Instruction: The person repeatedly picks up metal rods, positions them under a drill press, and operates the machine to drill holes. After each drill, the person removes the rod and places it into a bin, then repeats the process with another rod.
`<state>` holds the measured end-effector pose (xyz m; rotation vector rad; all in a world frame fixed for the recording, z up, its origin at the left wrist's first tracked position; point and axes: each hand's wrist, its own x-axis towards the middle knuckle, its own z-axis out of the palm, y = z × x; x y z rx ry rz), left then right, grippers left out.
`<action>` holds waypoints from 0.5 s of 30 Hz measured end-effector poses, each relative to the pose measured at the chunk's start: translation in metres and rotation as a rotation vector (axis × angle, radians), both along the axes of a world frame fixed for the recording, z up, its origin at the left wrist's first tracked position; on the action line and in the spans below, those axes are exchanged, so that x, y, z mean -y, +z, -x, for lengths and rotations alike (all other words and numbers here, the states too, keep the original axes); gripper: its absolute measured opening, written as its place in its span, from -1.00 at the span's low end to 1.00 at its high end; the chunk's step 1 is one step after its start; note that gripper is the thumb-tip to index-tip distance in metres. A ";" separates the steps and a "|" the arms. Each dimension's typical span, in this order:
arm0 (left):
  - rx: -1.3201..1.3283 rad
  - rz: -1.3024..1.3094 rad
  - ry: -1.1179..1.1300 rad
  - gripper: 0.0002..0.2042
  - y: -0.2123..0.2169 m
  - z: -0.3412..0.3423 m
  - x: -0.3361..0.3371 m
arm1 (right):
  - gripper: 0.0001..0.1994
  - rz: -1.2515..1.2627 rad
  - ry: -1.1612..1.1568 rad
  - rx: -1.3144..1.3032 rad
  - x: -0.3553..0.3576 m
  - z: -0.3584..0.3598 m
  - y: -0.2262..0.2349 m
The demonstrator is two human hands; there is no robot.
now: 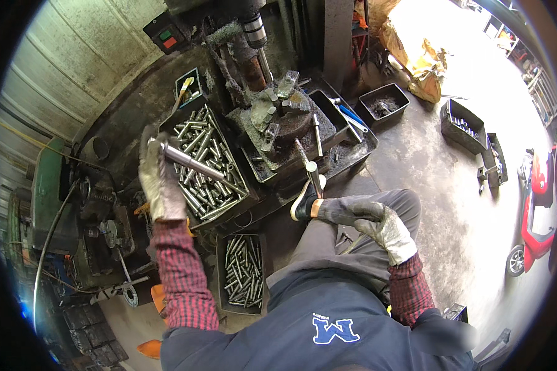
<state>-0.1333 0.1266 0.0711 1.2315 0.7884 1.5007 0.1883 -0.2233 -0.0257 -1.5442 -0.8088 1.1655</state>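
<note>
My left hand, in a soiled whitish glove, is closed round one end of a smooth steel pin. The pin slants down to the right above a dark bin heaped with similar steel pins. My right hand, gloved too, lies over my bent leg with its fingers loosely apart; no object shows in it. Ahead stands a drill press with its chuck over a round clamping fixture, which is littered with metal shavings.
A second bin of thinner pins stands on the floor below the first. A switch box hangs at the upper left. A tray of shavings and a parts bin are to the right, with a red scooter beyond.
</note>
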 end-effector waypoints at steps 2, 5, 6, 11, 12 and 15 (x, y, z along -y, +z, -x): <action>0.048 0.174 -0.353 -0.41 -0.002 -0.031 0.001 | -0.55 0.032 -0.034 0.043 0.008 0.000 -0.003; 0.023 0.469 -0.480 -0.61 -0.022 -0.096 -0.006 | -0.56 0.019 -0.089 0.118 0.025 0.002 -0.007; 0.045 0.638 -0.433 -0.65 -0.029 -0.113 -0.011 | -0.55 0.080 -0.107 0.163 0.031 0.002 -0.008; 0.431 0.319 -0.362 -0.78 -0.044 -0.158 -0.076 | -0.56 0.104 -0.212 0.109 0.058 -0.005 -0.010; 0.464 0.331 -0.570 -0.86 -0.050 -0.166 -0.086 | -0.55 0.088 -0.235 0.083 0.061 -0.007 -0.011; 0.019 0.308 -0.331 -0.67 -0.079 -0.201 -0.108 | -0.53 0.063 -0.288 0.012 0.057 -0.015 -0.017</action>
